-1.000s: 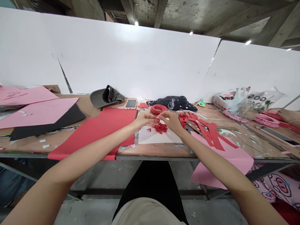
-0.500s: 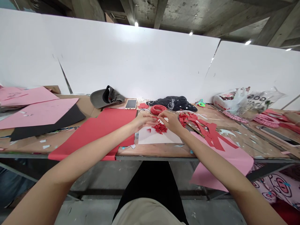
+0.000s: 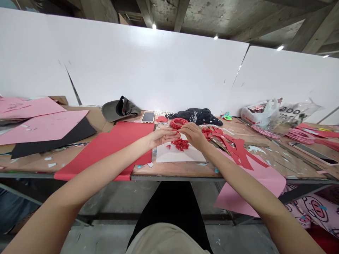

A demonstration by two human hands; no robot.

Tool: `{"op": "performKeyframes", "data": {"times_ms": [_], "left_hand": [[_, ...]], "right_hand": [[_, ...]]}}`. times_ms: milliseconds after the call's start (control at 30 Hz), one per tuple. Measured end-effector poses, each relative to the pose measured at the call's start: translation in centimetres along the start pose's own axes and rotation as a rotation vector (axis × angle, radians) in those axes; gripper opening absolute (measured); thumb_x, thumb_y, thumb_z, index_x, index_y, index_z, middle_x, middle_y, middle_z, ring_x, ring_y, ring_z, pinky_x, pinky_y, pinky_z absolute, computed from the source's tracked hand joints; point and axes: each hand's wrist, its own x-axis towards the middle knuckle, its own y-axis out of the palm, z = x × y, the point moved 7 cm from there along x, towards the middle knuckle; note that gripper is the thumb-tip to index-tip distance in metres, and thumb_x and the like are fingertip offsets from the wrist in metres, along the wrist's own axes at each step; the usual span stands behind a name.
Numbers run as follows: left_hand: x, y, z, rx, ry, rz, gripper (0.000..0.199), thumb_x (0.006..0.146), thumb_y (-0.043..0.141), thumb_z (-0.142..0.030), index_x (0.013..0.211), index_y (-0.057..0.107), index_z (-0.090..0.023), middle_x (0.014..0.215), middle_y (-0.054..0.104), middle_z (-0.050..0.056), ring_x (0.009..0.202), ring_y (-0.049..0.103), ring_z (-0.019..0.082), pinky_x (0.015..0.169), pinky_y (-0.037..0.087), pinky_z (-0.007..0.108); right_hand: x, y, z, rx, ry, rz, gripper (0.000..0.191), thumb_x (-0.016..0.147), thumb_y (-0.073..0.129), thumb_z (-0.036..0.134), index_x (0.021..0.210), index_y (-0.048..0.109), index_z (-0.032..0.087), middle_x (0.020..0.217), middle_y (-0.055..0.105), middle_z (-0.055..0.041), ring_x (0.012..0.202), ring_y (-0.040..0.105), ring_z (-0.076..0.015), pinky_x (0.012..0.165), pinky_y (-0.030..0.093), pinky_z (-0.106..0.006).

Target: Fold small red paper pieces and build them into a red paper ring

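Observation:
My left hand (image 3: 164, 136) and my right hand (image 3: 194, 134) meet above a white sheet (image 3: 169, 156), fingertips pinched together on a small piece of red paper (image 3: 178, 131). Most of that piece is hidden by the fingers. Just below them, a pile of small folded red paper pieces (image 3: 181, 144) lies on the sheet, with one loose piece to its left. A coiled red ring (image 3: 178, 123) sits behind my hands. Cut red paper strips (image 3: 239, 151) spread out to the right of my right hand.
Large red paper (image 3: 111, 148) hangs over the table edge at left, near a phone (image 3: 148, 117) and a grey cap (image 3: 120, 108). Dark cloth (image 3: 198, 115) lies against the white wall. Pink paper (image 3: 265, 180) droops over the front edge; plastic bags (image 3: 265, 112) stand at right.
My fingers have shifted slightly around the small red paper, the right hand a little higher. At the far right, another person's hand has left the view.

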Motion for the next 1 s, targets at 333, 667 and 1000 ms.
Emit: {"op": "performKeyframes", "data": {"times_ms": [333, 667, 1000], "left_hand": [[0.0, 0.1, 0.3, -0.012, 0.000, 0.068, 0.017, 0.079, 0.071, -0.014, 0.095, 0.074, -0.014, 0.111, 0.072, 0.010, 0.108, 0.067, 0.021, 0.100, 0.052, 0.028], [-1.3, 0.2, -2.4, 0.435, 0.425, -0.148, 0.039, 0.065, 0.084, -0.027, 0.100, 0.070, -0.017, 0.083, 0.075, 0.005, 0.080, 0.071, 0.019, 0.079, 0.056, 0.031], [-1.3, 0.6, -2.4, 0.565, 0.478, -0.178, 0.030, 0.070, 0.078, -0.034, 0.091, 0.067, -0.016, 0.074, 0.072, 0.004, 0.081, 0.071, 0.023, 0.075, 0.054, 0.032]], "right_hand": [[0.2, -1.1, 0.9, -0.052, -0.065, -0.046, 0.028, 0.097, 0.043, 0.015, 0.089, 0.067, 0.026, 0.088, 0.070, -0.0025, 0.087, 0.062, -0.0157, 0.099, 0.041, -0.042], [-0.6, 1.4, -2.6, 0.475, 0.630, -0.007, 0.026, 0.086, 0.061, 0.041, 0.077, 0.070, 0.019, 0.080, 0.071, -0.0054, 0.074, 0.065, -0.0187, 0.071, 0.052, -0.033], [-0.9, 1.8, -2.7, 0.520, 0.703, -0.073, 0.017, 0.080, 0.064, 0.034, 0.074, 0.066, 0.019, 0.076, 0.069, -0.0036, 0.070, 0.062, -0.0165, 0.070, 0.052, -0.032]]}}
